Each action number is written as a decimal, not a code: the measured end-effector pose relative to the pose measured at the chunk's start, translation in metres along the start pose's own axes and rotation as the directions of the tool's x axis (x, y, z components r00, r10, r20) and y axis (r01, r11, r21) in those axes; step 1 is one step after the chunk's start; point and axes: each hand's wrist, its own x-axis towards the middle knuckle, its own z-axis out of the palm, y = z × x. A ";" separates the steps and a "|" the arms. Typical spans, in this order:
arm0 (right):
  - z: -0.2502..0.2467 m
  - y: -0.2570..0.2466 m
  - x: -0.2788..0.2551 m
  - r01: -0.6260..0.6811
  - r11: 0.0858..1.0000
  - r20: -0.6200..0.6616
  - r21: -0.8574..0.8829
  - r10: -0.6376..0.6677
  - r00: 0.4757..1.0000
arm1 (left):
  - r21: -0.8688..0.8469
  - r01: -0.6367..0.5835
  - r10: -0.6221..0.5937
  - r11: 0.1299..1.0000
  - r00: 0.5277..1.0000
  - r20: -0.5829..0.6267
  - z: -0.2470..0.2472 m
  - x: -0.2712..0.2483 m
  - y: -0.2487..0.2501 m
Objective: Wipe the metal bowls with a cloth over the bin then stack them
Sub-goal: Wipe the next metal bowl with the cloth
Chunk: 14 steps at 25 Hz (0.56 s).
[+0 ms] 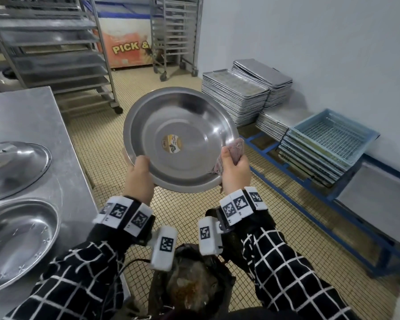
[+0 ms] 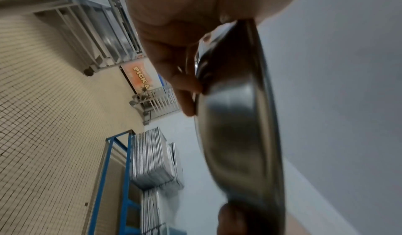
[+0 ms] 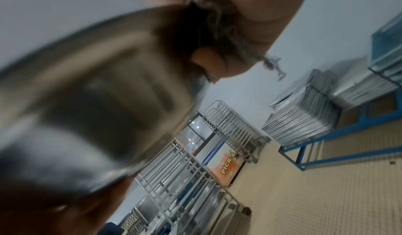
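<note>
A wide metal bowl [image 1: 183, 135] with a round sticker in its middle is held up, tilted toward me, above the floor. My left hand [image 1: 138, 173] grips its lower left rim, thumb inside; in the left wrist view the fingers [image 2: 185, 84] press the bowl's underside [image 2: 237, 135]. My right hand [image 1: 234, 168] holds a pinkish cloth [image 1: 237, 148] pinched over the bowl's right rim; the right wrist view shows the cloth [image 3: 219, 23] bunched against the blurred bowl [image 3: 97, 84]. A bin with a black bag [image 1: 194, 287] stands below my wrists.
A steel table [image 1: 37, 116] at left carries an upturned metal bowl [image 1: 12, 167] and an upright one [image 1: 14, 243]. Tray stacks [image 1: 236, 98] and blue crates [image 1: 328, 144] sit on a blue low rack [image 1: 310, 188] at right. Wheeled tray racks [image 1: 56, 54] stand behind.
</note>
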 end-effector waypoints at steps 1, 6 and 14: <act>0.005 0.004 -0.004 -0.030 0.999 -0.019 0.031 0.031 0.999 | -0.027 0.021 -0.020 0.999 0.999 0.035 0.008 -0.006 -0.001; -0.005 -0.005 0.003 0.010 1.000 -0.048 0.006 -0.009 0.999 | 0.180 -0.001 -0.062 0.984 0.937 0.345 0.010 -0.010 -0.017; -0.041 -0.033 0.034 0.173 0.926 0.323 -0.335 -0.060 0.944 | -0.211 0.129 -0.056 0.969 0.946 0.319 -0.049 0.018 0.009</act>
